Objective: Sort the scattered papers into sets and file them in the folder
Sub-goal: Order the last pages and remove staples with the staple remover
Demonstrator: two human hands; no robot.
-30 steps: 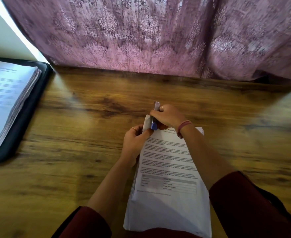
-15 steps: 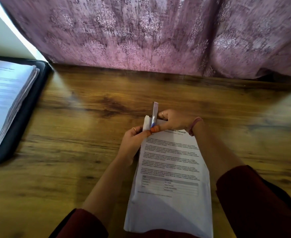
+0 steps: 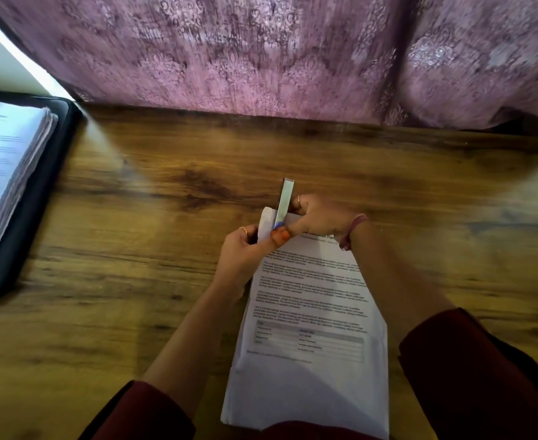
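A set of printed white papers (image 3: pixel 312 315) lies lengthwise on the wooden table in front of me. My left hand (image 3: pixel 242 255) grips its top left corner, which is bent upward. My right hand (image 3: pixel 318 217) holds a small stapler (image 3: pixel 283 204) with a silver arm and a blue base, its jaws on that bent corner. At the far left an open black folder (image 3: pixel 39 198) holds a thick stack of filed papers (image 3: pixel 4 166).
The wooden table (image 3: pixel 134 281) runs to a pink patterned curtain (image 3: pixel 261 52) along its far edge. A strip of white wall shows at the top left, beside the folder.
My right hand has turned the stapler more upright and set it onto the bent paper corner. My left hand has kept its hold on that corner.
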